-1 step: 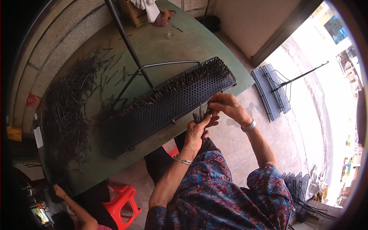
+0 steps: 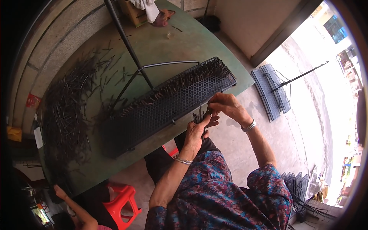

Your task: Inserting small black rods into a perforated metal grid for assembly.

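My left hand (image 2: 198, 132) is closed around a bundle of thin dark sticks (image 2: 198, 116), their tips poking up past the thumb. My right hand (image 2: 227, 106) is right beside the bundle, thumb and fingers pinched together at the stick tops; what lies in the pinch is too small to make out. Just beyond both hands, a long black perforated tray (image 2: 165, 111) lies slantwise on the green table. Rows of short dark sticks (image 2: 191, 78) stand in the holes along its far side, densest at the right end. The holes along the near side are bare.
A black metal handle (image 2: 128, 42) rises from the tray. Loose dark sticks (image 2: 67, 111) pile up on the table's left (image 2: 111, 170). A red stool (image 2: 122, 203) and another person's arm (image 2: 74, 207) are at lower left. More handled trays (image 2: 270, 92) lie on the floor at right.
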### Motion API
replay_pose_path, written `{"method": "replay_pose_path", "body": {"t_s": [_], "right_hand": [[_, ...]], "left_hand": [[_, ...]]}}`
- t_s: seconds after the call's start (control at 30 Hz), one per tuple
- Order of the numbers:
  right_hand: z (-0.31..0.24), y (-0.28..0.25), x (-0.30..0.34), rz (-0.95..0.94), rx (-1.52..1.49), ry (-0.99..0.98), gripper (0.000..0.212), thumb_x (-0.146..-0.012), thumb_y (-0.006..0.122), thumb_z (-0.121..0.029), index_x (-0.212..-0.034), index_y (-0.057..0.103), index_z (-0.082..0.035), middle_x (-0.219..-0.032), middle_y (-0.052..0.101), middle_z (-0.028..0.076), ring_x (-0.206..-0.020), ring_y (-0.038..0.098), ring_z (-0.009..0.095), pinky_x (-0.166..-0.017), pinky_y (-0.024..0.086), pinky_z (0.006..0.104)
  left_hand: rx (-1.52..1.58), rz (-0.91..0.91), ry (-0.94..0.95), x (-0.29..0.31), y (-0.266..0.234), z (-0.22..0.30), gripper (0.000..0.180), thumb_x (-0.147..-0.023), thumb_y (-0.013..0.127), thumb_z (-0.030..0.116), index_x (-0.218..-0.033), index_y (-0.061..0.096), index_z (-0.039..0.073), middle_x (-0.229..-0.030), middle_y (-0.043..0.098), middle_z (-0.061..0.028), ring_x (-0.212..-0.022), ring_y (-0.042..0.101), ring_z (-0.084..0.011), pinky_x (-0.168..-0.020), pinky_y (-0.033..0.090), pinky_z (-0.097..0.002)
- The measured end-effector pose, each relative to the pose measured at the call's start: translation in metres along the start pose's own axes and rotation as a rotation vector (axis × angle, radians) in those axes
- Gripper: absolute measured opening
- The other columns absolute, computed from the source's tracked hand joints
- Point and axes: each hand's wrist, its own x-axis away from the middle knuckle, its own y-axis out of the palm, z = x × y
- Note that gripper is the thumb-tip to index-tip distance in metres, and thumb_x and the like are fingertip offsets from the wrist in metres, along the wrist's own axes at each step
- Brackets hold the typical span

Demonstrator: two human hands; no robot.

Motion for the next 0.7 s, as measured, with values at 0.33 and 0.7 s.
{"method": "replay_pose_path", "body": {"t_s": [0.33,0.7], "right_hand": [[-0.015,-0.007,0.004,0.005,0.026,-0.032,0.013,-0.092,0.061,-0.008,-0.097,0.064,0.004,-0.081,0.066,0.005,-0.073,0.064,0.011,-0.067,0.053,0.0250],[-0.012,-0.038,-0.025,0.712,0.324,-0.379,0.012,-0.092,0.059,-0.006,-0.100,0.063,0.003,-0.080,0.069,0.008,-0.075,0.068,0.013,-0.069,0.052,0.0247]], "left_hand": [[-0.090,-0.131,0.017,-0.006,0.002,0.009,0.026,-0.095,0.062,0.026,-0.116,0.063,0.010,-0.108,0.070,-0.0057,-0.093,0.070,-0.0160,-0.043,0.029,-0.0171],[0.106,0.021,0.002,-0.023,-0.011,-0.001,0.032,-0.094,0.063,0.036,-0.116,0.063,0.013,-0.100,0.071,-0.0105,-0.094,0.069,-0.0178,-0.046,0.037,-0.0213]]}}
